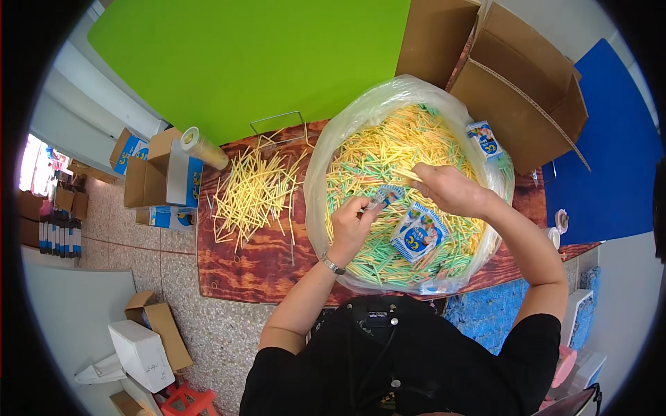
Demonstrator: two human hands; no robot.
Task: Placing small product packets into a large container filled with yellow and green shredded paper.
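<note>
I'm packing: my left hand (pixel 350 220) is clamped on a small packet (pixel 386 197), my right hand (pixel 446 188) pinches yellow sticks (pixel 408 173); next they need aligning with its mouth.

A loose heap of pale yellow sticks (pixel 253 191) lies on the left half of the dark red-brown wooden table (pixel 257 267), near its far edge. A bent grey wire frame (pixel 277 125) stands at that far edge. Past the table's far right corner sits an open brown cardboard box (pixel 520 83). Beyond the left edge, on the speckled floor, stand brown and blue cartons (pixel 163 180) with a roll of clear tape (pixel 202 147) on top. A white box (pixel 142 355) lies lower left.
</note>
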